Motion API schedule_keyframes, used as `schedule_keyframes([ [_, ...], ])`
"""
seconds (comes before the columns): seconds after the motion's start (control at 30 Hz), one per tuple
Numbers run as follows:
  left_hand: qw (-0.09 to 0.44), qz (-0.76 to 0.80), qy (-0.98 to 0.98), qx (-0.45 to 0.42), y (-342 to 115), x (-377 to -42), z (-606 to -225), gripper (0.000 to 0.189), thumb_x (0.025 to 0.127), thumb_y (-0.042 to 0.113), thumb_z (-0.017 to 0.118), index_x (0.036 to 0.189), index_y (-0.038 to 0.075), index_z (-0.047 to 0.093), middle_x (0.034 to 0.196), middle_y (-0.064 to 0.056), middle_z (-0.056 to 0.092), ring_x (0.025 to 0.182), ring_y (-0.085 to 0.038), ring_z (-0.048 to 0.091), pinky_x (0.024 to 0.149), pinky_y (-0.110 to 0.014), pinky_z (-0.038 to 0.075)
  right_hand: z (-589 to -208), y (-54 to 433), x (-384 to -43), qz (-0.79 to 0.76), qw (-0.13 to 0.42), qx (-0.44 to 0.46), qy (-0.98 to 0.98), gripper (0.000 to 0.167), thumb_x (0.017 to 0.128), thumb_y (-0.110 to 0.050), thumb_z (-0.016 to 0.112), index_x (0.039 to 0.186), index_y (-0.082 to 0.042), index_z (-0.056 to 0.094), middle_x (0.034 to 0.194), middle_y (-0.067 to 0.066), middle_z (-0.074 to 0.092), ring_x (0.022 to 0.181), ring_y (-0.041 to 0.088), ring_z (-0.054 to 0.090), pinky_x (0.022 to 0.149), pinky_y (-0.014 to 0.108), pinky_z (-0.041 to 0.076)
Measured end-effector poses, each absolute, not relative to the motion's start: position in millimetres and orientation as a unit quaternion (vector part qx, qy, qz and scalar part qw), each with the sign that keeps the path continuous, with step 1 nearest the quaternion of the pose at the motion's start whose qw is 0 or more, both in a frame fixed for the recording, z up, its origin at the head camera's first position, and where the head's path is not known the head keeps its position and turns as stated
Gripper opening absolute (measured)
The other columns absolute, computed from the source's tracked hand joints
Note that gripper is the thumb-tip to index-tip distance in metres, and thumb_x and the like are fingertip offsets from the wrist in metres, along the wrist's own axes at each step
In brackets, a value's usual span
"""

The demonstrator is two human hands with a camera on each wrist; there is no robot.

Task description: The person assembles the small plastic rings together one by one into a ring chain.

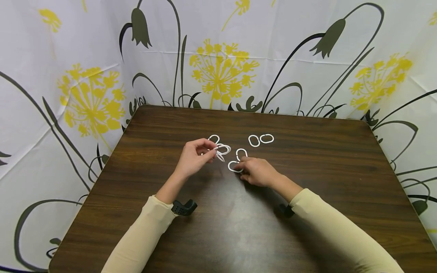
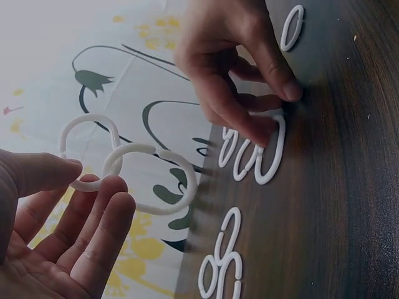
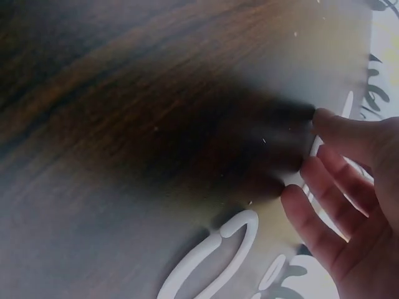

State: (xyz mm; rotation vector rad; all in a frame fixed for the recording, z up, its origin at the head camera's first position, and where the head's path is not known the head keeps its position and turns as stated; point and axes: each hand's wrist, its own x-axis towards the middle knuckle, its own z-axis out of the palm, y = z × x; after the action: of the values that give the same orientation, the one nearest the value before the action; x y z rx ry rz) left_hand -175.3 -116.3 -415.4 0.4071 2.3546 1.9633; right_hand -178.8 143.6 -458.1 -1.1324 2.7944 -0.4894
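Left hand (image 1: 193, 156) pinches oval rings (image 2: 134, 148); table (image 1: 239, 216) looks wood-grained.

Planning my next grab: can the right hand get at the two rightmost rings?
Likely yes: in the head view, only bare table shows between the right hand and those rings, and nothing covers them.

I've got a dark wood-grain counter (image 1: 341, 167) on my feed, creased white fabric (image 1: 273, 22) behind it with yellow blooms (image 1: 223, 72) and droopy grey-green bellflowers (image 1: 330, 37), pale glare (image 1: 239, 223) on the near half
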Motion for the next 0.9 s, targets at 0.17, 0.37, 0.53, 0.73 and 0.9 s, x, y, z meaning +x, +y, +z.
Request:
schedule_keyframes([
  [0.17,0.024,0.631,0.764,0.130,-116.5,-175.9,-414.9,0.017,0.097,-0.006,0.071,0.111,-0.016,0.070,0.098,-0.035,0.074,0.073,-0.009,0.072,0.065,-0.019,0.060,-456.9,144.3,-177.4,-0.153,0.046,-0.364,0.918,0.012,0.091,-0.016,0.084,0.103,-0.017,0.083,0.096,-0.002,0.069,0.087,0.018,0.071,0.076,0.039,0.061],
  [0.37,0.025,0.634,0.763,0.128,-116.1,-175.7,-414.5,0.017,0.097,-0.007,0.071,0.111,-0.016,0.069,0.097,-0.033,0.074,0.075,-0.008,0.072,0.065,-0.020,0.061,-457.9,145.4,-176.7,-0.152,0.039,-0.365,0.918,0.003,0.091,-0.017,0.084,0.091,-0.019,0.082,0.092,-0.004,0.068,0.084,0.017,0.070,0.073,0.038,0.060],
  [0.53,0.028,0.640,0.757,0.128,-115.1,-177.1,-414.9,0.017,0.096,-0.007,0.070,0.110,-0.016,0.069,0.096,-0.031,0.074,0.076,-0.009,0.073,0.065,-0.020,0.061,-460.1,145.1,-177.2,-0.149,0.035,-0.381,0.912,0.009,0.091,-0.015,0.083,0.086,-0.019,0.077,0.088,-0.006,0.066,0.077,0.012,0.065,0.068,0.033,0.057],
  [0.73,0.029,0.641,0.757,0.127,-115.3,-178.0,-414.1,0.017,0.096,-0.007,0.070,0.110,-0.017,0.069,0.094,-0.030,0.074,0.074,-0.009,0.072,0.065,-0.021,0.061,-458.8,146.7,-178.8,-0.197,0.067,-0.380,0.901,0.008,0.094,-0.016,0.078,0.088,-0.019,0.075,0.082,-0.010,0.068,0.073,0.005,0.058,0.068,0.029,0.054],
  [0.9,0.032,0.640,0.758,0.124,-115.1,-178.3,-413.7,0.018,0.096,-0.006,0.071,0.110,-0.017,0.069,0.096,-0.032,0.074,0.075,-0.011,0.073,0.065,-0.021,0.061,-446.3,144.1,-177.5,-0.287,0.107,-0.381,0.872,0.004,0.098,-0.013,0.075,0.096,-0.014,0.079,0.084,-0.007,0.074,0.072,0.000,0.060,0.070,0.023,0.056],
])
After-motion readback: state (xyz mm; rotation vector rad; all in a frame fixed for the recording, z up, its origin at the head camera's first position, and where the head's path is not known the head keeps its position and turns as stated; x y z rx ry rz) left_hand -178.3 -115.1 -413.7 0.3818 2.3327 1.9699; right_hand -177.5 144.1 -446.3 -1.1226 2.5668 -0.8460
